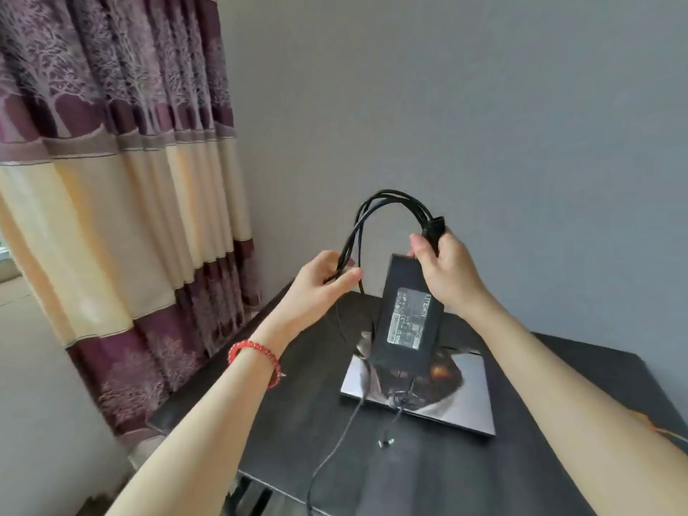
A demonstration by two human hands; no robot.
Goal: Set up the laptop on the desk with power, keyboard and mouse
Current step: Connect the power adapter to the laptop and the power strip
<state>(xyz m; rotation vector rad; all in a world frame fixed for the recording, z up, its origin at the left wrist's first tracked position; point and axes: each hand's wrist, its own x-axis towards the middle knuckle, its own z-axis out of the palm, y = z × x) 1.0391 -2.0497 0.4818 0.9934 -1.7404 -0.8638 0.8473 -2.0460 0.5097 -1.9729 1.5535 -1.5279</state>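
A closed silver laptop [458, 389] lies on the dark desk [540, 459]. Above it hangs a black power adapter brick [407, 318], label side facing me. My right hand [445, 270] grips the brick's top end together with the black plug. My left hand [322, 283] holds the looped black cable [387, 201], which arches between both hands. A thinner lead [335, 445] trails from the brick's lower end across the desk and off its front edge, and its small connector [386, 442] rests on the desk. No keyboard or mouse is in view.
A purple and cream patterned curtain [123, 202] hangs at the left, close to the desk's left edge. A plain grey wall [484, 106] stands behind. An orange-marked dark object [655, 422] peeks in at the right edge.
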